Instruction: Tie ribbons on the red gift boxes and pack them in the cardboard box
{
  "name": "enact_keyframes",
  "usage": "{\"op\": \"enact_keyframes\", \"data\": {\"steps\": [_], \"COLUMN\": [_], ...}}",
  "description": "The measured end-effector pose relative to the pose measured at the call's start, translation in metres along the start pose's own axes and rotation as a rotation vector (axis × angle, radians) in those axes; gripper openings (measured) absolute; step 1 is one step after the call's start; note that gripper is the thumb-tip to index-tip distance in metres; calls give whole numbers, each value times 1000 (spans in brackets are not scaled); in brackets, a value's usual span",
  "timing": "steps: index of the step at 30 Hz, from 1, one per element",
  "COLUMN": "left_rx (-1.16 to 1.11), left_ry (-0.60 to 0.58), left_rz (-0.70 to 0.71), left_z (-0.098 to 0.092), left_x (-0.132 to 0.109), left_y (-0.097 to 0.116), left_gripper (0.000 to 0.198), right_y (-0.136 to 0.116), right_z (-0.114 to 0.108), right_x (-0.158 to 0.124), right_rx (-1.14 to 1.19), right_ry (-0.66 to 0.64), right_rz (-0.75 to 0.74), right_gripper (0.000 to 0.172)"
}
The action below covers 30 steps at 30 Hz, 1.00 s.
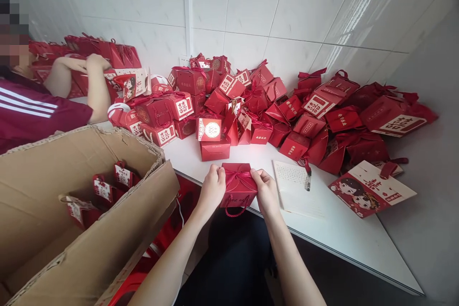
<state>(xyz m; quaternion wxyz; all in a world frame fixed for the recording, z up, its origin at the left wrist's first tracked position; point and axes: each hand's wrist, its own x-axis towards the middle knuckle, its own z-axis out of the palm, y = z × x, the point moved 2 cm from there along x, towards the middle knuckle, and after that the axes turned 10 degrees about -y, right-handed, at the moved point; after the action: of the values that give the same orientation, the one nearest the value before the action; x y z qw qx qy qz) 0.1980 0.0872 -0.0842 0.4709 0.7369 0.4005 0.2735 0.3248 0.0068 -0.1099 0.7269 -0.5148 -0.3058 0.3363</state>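
Both my hands hold a small red gift box (238,186) at the white table's front edge (344,244). My left hand (212,187) grips its left side with fingers curled over the top corner. My right hand (264,186) pinches the right top corner. The box's top flaps are folded shut, and a red cord loop hangs from its lower front. Just behind it on the table stands another closed red box (215,149).
A big heap of red gift boxes (251,100) fills the back of the table against the tiled wall. An open notebook (296,189) with a pen lies to the right, beside a flat red card (371,189). An open cardboard carton (82,210) holding several boxes stands left. Another person (46,100) works far left.
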Motion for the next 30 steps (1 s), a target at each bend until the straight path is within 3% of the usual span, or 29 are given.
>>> {"op": "enact_keyframes", "data": {"steps": [9, 15, 21, 26, 28, 30], "left_rx": [-187, -445, -609, -572, -550, -487], "left_ry": [-16, -121, -172, -197, -177, -181], "left_rz": [-13, 12, -25, -99, -107, -78], "left_z": [4, 5, 8, -13, -22, -26], "left_x": [3, 5, 4, 5, 6, 8], "left_y": [-9, -17, -26, -41, -39, -32], "left_gripper": [20, 20, 24, 27, 33, 37], "right_y": [4, -2, 3, -1, -11, -23], "right_z": [1, -8, -11, -41, -54, -56], "right_x": [-2, -1, 2, -1, 0, 1], "right_rx": [169, 122, 121, 46, 17, -96], "right_ry": [28, -44, -120, -133, -78, -132], "right_rz": [46, 117, 180, 191, 139, 51], "right_gripper": [42, 38, 44, 40, 38, 46]}}
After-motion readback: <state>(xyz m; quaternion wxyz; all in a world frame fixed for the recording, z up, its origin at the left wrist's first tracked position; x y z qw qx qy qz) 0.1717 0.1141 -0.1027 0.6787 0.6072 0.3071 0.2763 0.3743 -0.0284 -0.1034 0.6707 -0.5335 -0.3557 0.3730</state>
